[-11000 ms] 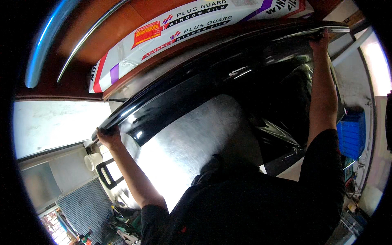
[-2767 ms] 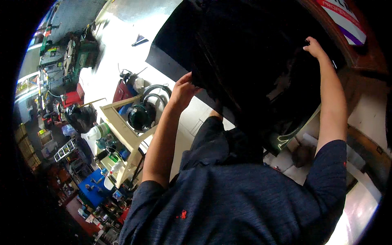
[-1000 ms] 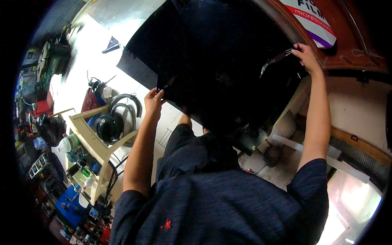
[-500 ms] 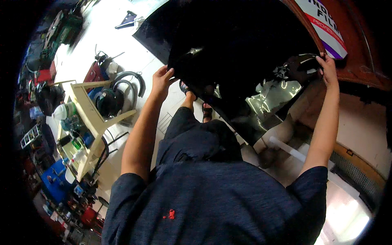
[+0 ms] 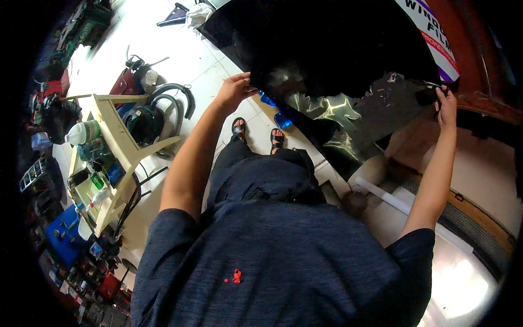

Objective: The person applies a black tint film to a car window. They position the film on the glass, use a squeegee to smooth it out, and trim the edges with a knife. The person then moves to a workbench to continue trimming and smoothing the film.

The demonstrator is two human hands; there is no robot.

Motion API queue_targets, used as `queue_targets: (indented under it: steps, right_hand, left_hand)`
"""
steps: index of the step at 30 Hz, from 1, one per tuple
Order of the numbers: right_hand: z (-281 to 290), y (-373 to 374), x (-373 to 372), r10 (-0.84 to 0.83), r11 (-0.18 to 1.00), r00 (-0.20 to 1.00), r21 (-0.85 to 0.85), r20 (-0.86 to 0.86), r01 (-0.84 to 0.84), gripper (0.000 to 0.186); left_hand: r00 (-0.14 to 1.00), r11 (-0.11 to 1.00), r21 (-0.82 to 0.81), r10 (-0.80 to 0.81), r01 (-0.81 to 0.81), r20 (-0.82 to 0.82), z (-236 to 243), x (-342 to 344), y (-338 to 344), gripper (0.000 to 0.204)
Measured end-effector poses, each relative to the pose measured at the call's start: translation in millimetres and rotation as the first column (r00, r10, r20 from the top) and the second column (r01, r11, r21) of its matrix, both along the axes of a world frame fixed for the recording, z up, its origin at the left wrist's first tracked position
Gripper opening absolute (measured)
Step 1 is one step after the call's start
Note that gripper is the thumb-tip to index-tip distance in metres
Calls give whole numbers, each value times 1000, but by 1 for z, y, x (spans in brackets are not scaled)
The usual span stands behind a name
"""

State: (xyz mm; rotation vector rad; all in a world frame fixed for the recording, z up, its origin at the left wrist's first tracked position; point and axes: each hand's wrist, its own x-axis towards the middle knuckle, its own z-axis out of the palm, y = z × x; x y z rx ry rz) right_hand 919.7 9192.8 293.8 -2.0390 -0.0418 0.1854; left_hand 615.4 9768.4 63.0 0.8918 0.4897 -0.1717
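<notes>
A large sheet of dark window film [image 5: 327, 49] stretches out in front of me. My left hand [image 5: 235, 90] pinches its near left edge, fingers closed. At the right side, my right hand [image 5: 447, 106] grips the film's edge between thumb and fingers. Between the hands, the sheet's lower part looks thinner and greyish, with a ragged border and bright, wrinkled reflections. Its near corner hangs down toward the right of my legs. Below the film, blue bottle-like objects [image 5: 282, 120] show on the floor near my feet.
On the left stands a cream plastic chair [image 5: 117, 144] holding several bottles. Beside it sits a vacuum cleaner with a grey hose [image 5: 188, 98]. A white tube [image 5: 384, 196] lies at lower right. Reddish-brown wood [image 5: 479, 60] with a white printed panel [image 5: 430, 32] borders the right.
My left hand has moved right and slightly up, my right hand slightly right and down. The film has shifted, uncovering the blue objects and more of my feet. Both hands keep hold.
</notes>
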Motion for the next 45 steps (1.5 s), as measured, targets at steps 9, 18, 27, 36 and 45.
queue_targets:
  steps: [9,18,27,36,45]
  right_hand:
    - [36,67,-76,-78,988,996,-130,31,82,29]
    - [49,57,-92,-230,963,945,-82,234,255,29]
    - [51,20,-69,-227,970,946,-32,231,241,28]
    - [68,13,-48,-134,986,966,-71,223,154,27]
    - [59,-2,-68,-331,942,927,128,178,311,26]
  left_hand:
    - [989,960,264,-58,92,-135,-22,54,-13,46]
    - [993,957,282,-40,72,-115,-41,81,3,27]
    - [1000,952,306,-17,18,-4,4,56,2,10]
    - [998,949,311,53,-62,36,27,50,2,10]
    - [982,823,539,107,-177,158,83,120,28,24]
